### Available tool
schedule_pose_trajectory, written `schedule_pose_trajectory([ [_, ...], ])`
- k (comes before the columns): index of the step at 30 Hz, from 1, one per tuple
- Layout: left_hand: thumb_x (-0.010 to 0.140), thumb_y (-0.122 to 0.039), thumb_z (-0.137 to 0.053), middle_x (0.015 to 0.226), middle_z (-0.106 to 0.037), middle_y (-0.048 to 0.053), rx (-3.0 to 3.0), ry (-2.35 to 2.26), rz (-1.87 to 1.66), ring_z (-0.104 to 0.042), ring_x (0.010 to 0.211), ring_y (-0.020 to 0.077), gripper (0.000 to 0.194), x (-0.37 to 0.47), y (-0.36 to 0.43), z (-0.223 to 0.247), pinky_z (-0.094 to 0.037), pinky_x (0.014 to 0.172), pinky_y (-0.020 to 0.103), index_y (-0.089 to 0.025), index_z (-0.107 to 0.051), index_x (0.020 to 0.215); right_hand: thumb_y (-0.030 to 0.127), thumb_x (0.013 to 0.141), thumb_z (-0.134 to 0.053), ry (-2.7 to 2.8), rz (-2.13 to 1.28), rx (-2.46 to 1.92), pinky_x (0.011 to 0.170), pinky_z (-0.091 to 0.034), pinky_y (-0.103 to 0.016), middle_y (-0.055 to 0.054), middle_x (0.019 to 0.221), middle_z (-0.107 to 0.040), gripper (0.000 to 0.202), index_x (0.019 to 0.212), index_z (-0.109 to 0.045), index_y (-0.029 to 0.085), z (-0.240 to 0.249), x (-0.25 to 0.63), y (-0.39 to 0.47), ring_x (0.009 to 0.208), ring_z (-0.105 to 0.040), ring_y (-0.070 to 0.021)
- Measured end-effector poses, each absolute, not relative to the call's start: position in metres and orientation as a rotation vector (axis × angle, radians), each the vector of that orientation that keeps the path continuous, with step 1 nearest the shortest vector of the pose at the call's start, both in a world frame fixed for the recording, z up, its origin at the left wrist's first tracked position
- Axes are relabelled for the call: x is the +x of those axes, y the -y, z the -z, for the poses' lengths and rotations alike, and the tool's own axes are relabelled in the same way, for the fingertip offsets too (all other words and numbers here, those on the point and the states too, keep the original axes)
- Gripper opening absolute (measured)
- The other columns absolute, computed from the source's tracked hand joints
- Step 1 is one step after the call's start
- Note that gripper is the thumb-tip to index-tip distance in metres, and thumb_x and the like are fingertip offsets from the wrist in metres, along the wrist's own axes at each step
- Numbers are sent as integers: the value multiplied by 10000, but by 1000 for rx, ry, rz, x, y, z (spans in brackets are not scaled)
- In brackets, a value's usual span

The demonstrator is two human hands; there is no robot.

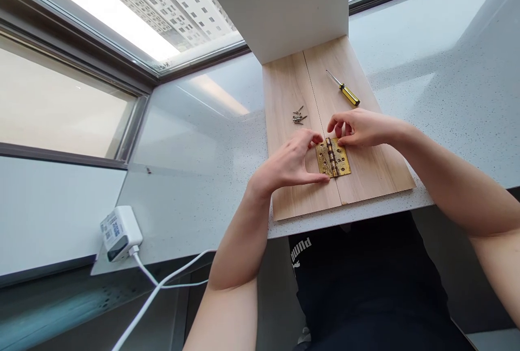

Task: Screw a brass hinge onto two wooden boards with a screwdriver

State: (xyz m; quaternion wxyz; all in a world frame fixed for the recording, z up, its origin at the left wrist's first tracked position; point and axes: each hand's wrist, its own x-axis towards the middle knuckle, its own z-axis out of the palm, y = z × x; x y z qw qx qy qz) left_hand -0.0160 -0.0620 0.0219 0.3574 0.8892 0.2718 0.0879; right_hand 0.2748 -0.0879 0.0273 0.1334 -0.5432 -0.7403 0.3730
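A brass-coloured hinge [333,157] lies opened flat across the seam between two light wooden boards [300,191]. My left hand [293,161] grips the hinge's left side, thumb at its lower edge and fingers at its upper left corner. At the hinge's upper right, my right hand [352,128] touches the edge with its thumb, its fingers curled just above. Several small screws [299,117] lie in a loose pile on the left board, above my left hand. A yellow and black screwdriver [348,93] rests on the right board, beyond my right hand.
A pale box-like block [292,10] stands on the far end of the boards. The boards lie on a speckled white counter [455,96] by the windows. At the lower left is a white charger [122,232] with white cables [154,291].
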Motion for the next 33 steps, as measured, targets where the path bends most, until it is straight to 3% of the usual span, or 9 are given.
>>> schedule_pose_trajectory([
  [8, 902, -703, -995, 1451, -697, 132, 2300, -692, -204, -739, 1378, 383, 774, -17, 62, -25, -650, 1312, 622, -265, -597, 1402, 152, 965, -824, 2131, -1092, -1582, 902, -559, -389, -52, 1064, -854, 361, 1318, -818, 228, -27, 275, 87, 999, -797, -261],
  [15, 893, -708, -994, 1446, -703, 130, 2290, -712, -180, -735, 1380, 389, 767, -15, 62, -27, -639, 1318, 644, -271, -602, 1386, 154, 950, -823, 2125, -1104, -1563, 907, -563, -388, -64, 1165, -869, 366, 1308, -816, 232, -28, 275, 88, 979, -791, -246],
  [27, 882, -767, -988, 1431, -706, 131, 2287, -735, -153, -738, 1360, 399, 797, -15, 62, -30, -644, 1291, 649, -273, -608, 1378, 199, 990, -811, 2138, -1108, -1570, 900, -557, -395, -62, 1104, -854, 330, 1318, -801, 226, -28, 275, 88, 1009, -785, -262],
  [33, 892, -741, -996, 1437, -705, 133, 2291, -732, -169, -735, 1365, 395, 784, -15, 63, -28, -639, 1296, 642, -268, -600, 1378, 168, 952, -819, 2135, -1100, -1559, 906, -545, -388, -50, 1095, -863, 356, 1300, -818, 240, -27, 276, 88, 1012, -790, -260],
])
